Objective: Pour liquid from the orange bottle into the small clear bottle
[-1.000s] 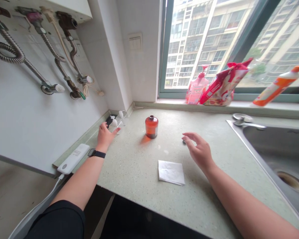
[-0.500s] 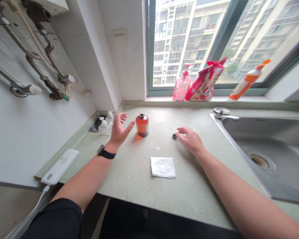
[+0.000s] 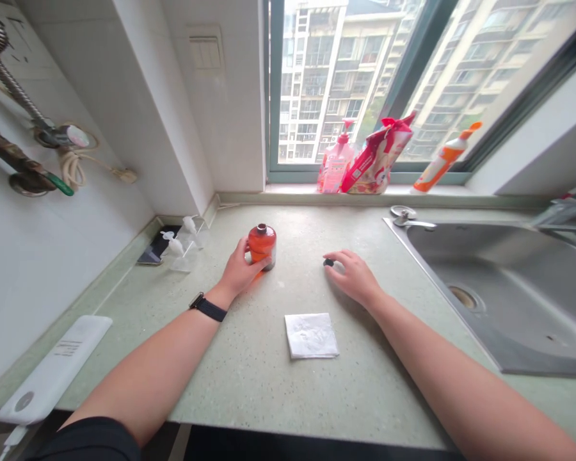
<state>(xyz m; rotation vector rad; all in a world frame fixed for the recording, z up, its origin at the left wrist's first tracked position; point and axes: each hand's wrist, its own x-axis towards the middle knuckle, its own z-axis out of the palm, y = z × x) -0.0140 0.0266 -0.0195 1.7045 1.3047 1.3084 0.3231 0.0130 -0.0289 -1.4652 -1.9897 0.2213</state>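
An amber bottle [image 3: 262,242] with an uncapped dark neck stands upright on the pale green counter. My left hand [image 3: 242,266], with a black watch on its wrist, is wrapped round the bottle's left side and front. Further right, my right hand [image 3: 352,275] has its thumb and fingers about a small black cap [image 3: 328,262] at counter level. In front of and between the hands lies a folded white tissue [image 3: 312,335].
Clear plastic holders with white nozzles [image 3: 176,250] sit by a dark phone [image 3: 156,246] at the left. A white power strip [image 3: 55,368] lies near the front left edge. The steel sink [image 3: 499,288] is on the right; bottles and a red bag [image 3: 377,157] line the sill.
My left hand has come from beside the bottle to grasp it. My right hand has closed its fingers about the black cap. The view has shifted right and down.
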